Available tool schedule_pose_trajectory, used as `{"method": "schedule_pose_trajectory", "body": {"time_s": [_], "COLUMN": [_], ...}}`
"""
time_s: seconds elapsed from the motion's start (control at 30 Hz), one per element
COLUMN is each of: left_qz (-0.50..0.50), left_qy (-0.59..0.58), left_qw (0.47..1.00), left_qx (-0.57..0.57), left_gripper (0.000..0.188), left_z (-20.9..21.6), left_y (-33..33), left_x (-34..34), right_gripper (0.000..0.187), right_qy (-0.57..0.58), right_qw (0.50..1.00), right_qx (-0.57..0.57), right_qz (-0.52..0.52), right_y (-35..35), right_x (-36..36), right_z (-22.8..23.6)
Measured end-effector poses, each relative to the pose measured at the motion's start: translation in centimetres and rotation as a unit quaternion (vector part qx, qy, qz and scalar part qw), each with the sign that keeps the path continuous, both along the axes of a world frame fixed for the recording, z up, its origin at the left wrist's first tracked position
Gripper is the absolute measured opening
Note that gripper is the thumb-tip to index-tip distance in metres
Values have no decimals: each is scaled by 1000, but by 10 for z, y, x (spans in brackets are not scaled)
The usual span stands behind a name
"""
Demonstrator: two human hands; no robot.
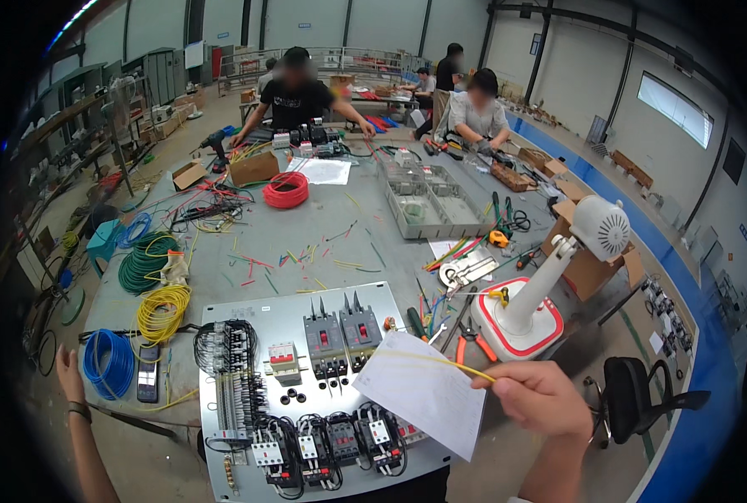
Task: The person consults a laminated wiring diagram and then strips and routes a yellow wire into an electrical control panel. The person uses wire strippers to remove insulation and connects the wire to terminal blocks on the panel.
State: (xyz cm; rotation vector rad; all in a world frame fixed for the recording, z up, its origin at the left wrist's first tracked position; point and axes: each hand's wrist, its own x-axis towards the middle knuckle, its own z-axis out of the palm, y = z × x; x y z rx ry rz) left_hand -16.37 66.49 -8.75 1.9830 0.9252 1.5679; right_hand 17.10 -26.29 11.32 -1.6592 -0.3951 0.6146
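My right hand (537, 398) is closed in a pinch on a thin yellow wire (461, 365), which stretches left across a white paper sheet (428, 402). The sheet lies at a tilt over the right part of a metal mounting panel (248, 314); whether the hand also touches it, I cannot tell. On the panel sit two dark circuit breakers (325, 335), a small white-and-red breaker (283, 359), a terminal strip with black wires (231, 377) and a row of contactors (310, 448). My left hand (70, 377) is empty, fingers stretched out, left of a blue wire coil (108, 365).
A phone (148, 373) lies beside yellow (164, 314) and green (147, 264) wire coils. Right of the panel stand a white fan (528, 306) and orange-handled pliers (476, 339). Wire scraps, a red coil (286, 190) and a grey box (432, 205) lie farther back; people work across the table.
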Motion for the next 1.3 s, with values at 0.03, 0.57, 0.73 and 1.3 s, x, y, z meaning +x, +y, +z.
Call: {"method": "schedule_pose_trajectory", "body": {"time_s": [0.03, 0.57, 0.73, 1.3], "left_qz": [-85, -577, -603, -594], "left_qy": [36, 271, 242, 278], "left_qw": [995, 752, 748, 711], "left_qx": [-46, 168, 134, 254], "left_gripper": [41, 50, 45, 20], "left_z": [-24, 89, 74, 115], "left_y": [-52, -601, -621, -571], "left_x": [39, 314, 318, 225], "right_gripper": [32, 59, 67, 60], "right_qy": [7, 27, -164, -332], "right_qw": [999, 855, 861, 840], "right_qx": [-25, 516, 478, 4], "right_qz": [-21, 47, -58, -430], "right_y": [17, 4, -20, -31], "right_x": [-11, -38, -25, 49], "right_z": [6, -49, -45, 38]}}
